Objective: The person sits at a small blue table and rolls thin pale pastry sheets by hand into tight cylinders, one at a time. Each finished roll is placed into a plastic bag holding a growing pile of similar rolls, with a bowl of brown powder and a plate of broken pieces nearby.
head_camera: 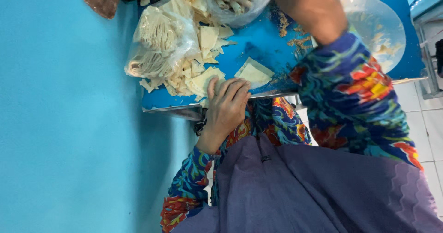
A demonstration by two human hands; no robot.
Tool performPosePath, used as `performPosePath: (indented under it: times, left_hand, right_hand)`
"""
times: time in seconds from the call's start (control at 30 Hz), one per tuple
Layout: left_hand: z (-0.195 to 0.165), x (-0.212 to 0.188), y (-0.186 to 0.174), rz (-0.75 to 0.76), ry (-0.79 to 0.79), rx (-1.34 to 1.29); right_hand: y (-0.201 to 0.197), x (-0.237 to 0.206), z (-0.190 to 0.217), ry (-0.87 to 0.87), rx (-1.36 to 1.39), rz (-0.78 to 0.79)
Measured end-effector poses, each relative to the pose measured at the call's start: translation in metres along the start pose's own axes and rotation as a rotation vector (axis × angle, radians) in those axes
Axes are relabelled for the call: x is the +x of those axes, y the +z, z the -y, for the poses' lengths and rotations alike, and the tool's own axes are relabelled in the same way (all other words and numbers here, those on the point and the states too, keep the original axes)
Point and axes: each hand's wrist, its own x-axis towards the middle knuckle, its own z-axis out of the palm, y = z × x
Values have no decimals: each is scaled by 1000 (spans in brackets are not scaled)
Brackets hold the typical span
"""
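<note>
Rolled pastries are already gathered in a clear plastic bag (233,2); one pale folded wrapper (254,74) and a loose heap of pale cut wrapper pieces (194,76) are left on the blue table (258,44). The left hand (226,106) lies flat, fingers spread, gripping nothing; the right hand is out of view.

A pale folded pastry sheet (253,73) lies flat near the blue table's (263,41) front edge, beside heaped cut sheets (194,78).

tight table, one open patch

i see bare blue table (263,44) only between the wrapper scraps (194,74) and the crumbs (295,41). a plastic bag of wrappers (159,39) blocks the wall side, a bag of rolls (233,0) the far edge, and a round plate (376,27) the other end.
</note>
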Motion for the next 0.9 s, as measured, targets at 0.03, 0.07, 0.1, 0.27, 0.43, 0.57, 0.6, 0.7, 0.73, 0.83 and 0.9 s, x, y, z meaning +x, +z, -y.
performPosePath:
  times: [0.03, 0.07, 0.1, 0.27, 0.43, 0.57, 0.6, 0.7, 0.73, 0.83, 0.9]
  left_hand:
    - [0, 0, 0, 1, 3, 2]
    - [0, -1, -1, 2, 3, 4]
    - [0, -2, 0, 3, 4, 3]
    - [2, -5, 3, 5, 23, 10]
    - [1, -5, 5, 2, 24, 30]
    - [0, -6, 4, 15, 8, 32]
    - [-1, -6, 4, 15, 3, 29]
    - [-1, -6, 4, 22, -6, 36]
    - [-1, -6, 4, 18, -5, 33]
    - [0, -5, 3, 4, 12, 18]
    - [0, -5, 3, -1, 13, -3]
  right_hand:
    - [-11, -14, 3, 7, 23, -22]
    - [-24, -27, 7, 1, 53, -53]
    - [-36, -41, 13, -12, 92, -80]
    - [-47, -85, 68, -123, 343, 77]
    - [-14, -92, 95, -115, 439, 175]
    - [-1, -97, 98, -183, 220, 80]
    - [-1, -100, 99, -215, 129, 27]
    - [0, -104, 103, -256, -347, -60]
    - [1, -104, 103, -247, -411, -51]
    - [1, -96, 93, -189, -455, -49]
    - [-2, -88, 75, -124, -270, -66]
